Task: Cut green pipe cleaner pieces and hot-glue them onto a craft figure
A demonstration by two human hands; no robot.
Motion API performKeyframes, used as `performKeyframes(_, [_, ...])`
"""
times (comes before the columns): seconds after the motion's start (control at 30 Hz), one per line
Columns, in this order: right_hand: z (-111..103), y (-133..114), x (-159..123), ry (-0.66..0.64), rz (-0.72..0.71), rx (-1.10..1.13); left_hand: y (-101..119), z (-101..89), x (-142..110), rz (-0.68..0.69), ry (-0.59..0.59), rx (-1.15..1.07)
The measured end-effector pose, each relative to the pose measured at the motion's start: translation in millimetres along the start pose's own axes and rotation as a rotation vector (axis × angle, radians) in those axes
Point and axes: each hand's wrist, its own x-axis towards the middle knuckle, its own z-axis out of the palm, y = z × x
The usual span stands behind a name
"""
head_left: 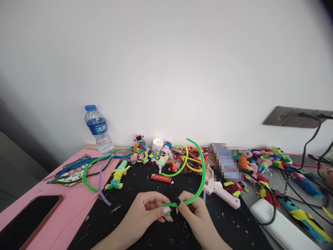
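Note:
A bright green pipe cleaner [202, 173] runs between my two hands, its long free end curving up and over to the left. My left hand [147, 210] pinches its short, coiled-looking end between thumb and fingers. Close beside it, my right hand [194, 213] grips the same stem between thumb and forefinger; dark polish shows on a nail. Both hands are over a black mat [145, 229]. Beyond them lies a red lighter [161, 178]. A yellow and green pipe-cleaner figure [119, 175] rests to the left.
A pink glue gun [223, 195] with a black cord lies at right, near a white power bank [273, 220]. A phone [31, 218] is on the pink sheet [65, 215]. A water bottle [97, 128] stands by the wall. Several colourful figures [265, 161] line the back.

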Motion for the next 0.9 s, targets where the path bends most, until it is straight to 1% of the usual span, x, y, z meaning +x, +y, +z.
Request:
performKeyframes(0.2, [0.9,-4.4,-0.6,-0.072,0.027,0.026,5.7,-2.5,-0.2,-0.067,0.096,0.004])
performKeyframes(0.37, [0.7,-4.6,-2.6,-0.099,0.012,0.002,3.4,-5.4,1.1,-0.092,0.104,0.033])
performKeyframes(0.57, [0.2,-4.5,-2.5,-0.089,0.005,0.022,4.5,-4.5,0.8,-0.014,0.054,0.106])
performKeyframes(0.67, [0.5,-4.0,-2.6,-0.097,0.008,0.022,5.0,-4.3,-0.1,-0.004,0.045,0.135])
performKeyframes(0.9, [1.8,-4.7,-3.5,-0.127,-0.027,0.027,5.3,-5.5,2.0,-0.04,0.084,0.102])
